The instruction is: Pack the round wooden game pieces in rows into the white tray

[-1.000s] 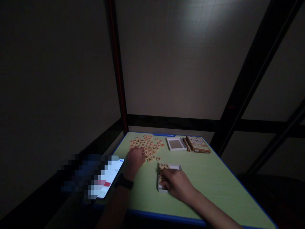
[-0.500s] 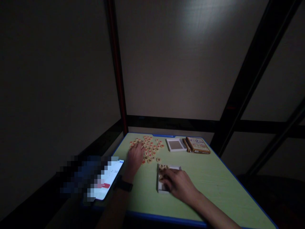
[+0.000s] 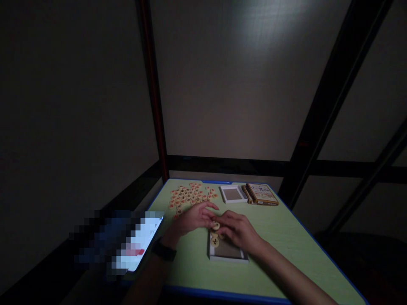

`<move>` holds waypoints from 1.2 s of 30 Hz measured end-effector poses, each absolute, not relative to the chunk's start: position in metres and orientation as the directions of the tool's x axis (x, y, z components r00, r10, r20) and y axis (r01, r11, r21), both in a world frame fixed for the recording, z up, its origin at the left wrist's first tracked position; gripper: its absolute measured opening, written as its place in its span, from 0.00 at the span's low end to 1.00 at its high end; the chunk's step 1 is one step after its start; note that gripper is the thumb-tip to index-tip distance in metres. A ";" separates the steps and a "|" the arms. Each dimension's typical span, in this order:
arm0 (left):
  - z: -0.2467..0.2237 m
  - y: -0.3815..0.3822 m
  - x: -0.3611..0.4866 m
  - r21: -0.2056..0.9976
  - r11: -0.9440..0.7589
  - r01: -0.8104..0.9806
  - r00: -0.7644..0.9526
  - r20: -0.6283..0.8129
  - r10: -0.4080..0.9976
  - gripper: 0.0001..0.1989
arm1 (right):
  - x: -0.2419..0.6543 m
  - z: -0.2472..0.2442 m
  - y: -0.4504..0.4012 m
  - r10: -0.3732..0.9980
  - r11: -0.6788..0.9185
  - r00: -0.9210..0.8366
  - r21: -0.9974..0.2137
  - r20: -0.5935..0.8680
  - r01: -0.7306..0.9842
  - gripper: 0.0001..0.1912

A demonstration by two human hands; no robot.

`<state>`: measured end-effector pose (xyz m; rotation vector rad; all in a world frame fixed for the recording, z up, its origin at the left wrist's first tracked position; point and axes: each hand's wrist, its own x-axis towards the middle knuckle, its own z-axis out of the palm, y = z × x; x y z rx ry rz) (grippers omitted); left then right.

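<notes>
Round wooden pieces with red and dark characters lie spread over the back left of the green table. My left hand is just in front of them, palm turned toward the right, fingers apart at the far left corner of a shallow white box. Its fingertips meet those of my right hand, which reaches over the box with bent fingers; what they hold, if anything, is hidden. A few pieces show along the box's left side, under and beside my right fingers.
An open white box part stands at the back, beside printed boxes at the back right. A lit phone is at the left edge of the green table. Walls rise behind.
My left hand has moved right, from the spread pieces to the box. My right hand has shifted slightly up and opened a view of the box's near part.
</notes>
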<state>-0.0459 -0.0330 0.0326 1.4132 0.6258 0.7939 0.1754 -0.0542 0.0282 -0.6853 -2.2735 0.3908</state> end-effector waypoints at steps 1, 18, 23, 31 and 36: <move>0.032 -0.033 -0.047 0.995 0.007 -0.103 0.635 0.060 0.770 0.33 | 0.175 0.028 -0.056 0.581 0.806 -0.618 -0.479 0.530 0.347 0.19; 0.020 -0.017 -0.044 0.919 -0.232 0.318 0.322 0.126 0.938 0.25 | 0.166 0.029 -0.086 0.701 0.703 -0.667 -0.401 0.252 0.587 0.11; 0.016 -0.020 -0.041 0.856 -0.208 0.474 0.337 0.042 0.940 0.23 | 0.162 0.024 -0.085 0.722 0.686 -0.661 -0.340 0.205 0.644 0.13; 0.030 -0.031 -0.038 0.832 -0.056 0.552 0.398 -0.205 0.894 0.13 | 0.159 0.020 -0.082 0.696 0.711 -0.673 -0.371 0.252 0.597 0.16; 0.034 -0.033 -0.038 0.843 -0.030 0.538 0.441 -0.250 0.862 0.09 | 0.161 0.018 -0.081 0.682 0.721 -0.680 -0.397 0.269 0.567 0.14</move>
